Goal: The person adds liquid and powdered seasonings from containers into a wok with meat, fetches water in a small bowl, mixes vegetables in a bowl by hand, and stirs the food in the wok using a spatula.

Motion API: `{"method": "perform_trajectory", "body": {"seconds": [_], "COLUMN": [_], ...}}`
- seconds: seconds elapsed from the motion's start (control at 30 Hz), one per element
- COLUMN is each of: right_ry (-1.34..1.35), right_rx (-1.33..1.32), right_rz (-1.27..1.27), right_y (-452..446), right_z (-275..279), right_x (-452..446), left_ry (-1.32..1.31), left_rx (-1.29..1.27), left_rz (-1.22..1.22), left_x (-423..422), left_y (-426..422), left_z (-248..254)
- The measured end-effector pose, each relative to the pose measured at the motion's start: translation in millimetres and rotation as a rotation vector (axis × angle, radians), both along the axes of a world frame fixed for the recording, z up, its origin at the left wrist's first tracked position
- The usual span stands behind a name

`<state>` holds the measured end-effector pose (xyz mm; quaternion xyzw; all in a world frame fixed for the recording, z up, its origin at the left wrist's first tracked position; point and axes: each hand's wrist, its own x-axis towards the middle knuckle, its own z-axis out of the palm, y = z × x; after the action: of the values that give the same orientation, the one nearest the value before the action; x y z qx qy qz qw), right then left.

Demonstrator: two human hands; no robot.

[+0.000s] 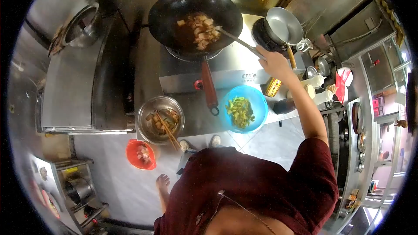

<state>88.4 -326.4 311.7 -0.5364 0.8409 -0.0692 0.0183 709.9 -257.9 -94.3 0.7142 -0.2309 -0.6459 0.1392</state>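
My right hand (272, 64) is closed around the long metal handle of a wok spatula (239, 41). The spatula's far end rests among browned chunks of food (203, 35) in a black wok (165, 28), and its blade is partly hidden. Dark sauce lies around the chunks. My left hand (163, 182) hangs low by my side, fingers apart, holding nothing. Just above it in view is a red bag or basin (136, 159) with pale pieces inside.
A steel bowl (141, 124) with food and chopsticks (167, 130) stands at the counter's front. Beside the wok's handle (209, 87) is a blue bowl (261, 111) of green vegetables. A second pan (283, 26) sits right, near squeeze bottles (321, 98) and a yellow box (273, 87).
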Motion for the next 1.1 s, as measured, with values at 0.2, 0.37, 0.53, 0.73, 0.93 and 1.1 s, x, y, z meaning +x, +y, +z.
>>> {"method": "perform_trajectory", "body": {"seconds": [0.2, 0.37, 0.53, 0.73, 0.93, 1.1], "right_ry": [-0.055, -0.045, -0.058, -0.021, 0.026, -0.120], "right_rx": [-0.132, -0.086, -0.063, -0.178, -0.081, -0.086], "right_rz": [0.049, 0.087, 0.029, 0.073, -0.002, 0.060], "right_y": [44.4, 8.5, -38.4, -46.4, -51.1, -4.1], "right_z": [14.7, -7.5, -5.7, -8.3, -49.3, 13.1], "right_x": [-15.4, 1.1, -0.7, -5.5, -0.6, -14.7], "left_ry": [-0.011, -0.015, 0.151, 0.306, 0.052, 0.021], "left_rx": [0.016, -0.010, 0.052, -0.044, 0.094, -0.007], "left_rz": [0.017, -0.006, 0.066, -0.044, 0.141, 0.114], "left_x": [-4.0, 6.3, 23.1, 53.5, 33.3, 17.6], "left_y": [-26.9, -43.8, -58.6, -30.5, -24.6, -25.4], "left_z": [16.5, 11.6, -0.3, -42.8, -41.6, 0.7]}}
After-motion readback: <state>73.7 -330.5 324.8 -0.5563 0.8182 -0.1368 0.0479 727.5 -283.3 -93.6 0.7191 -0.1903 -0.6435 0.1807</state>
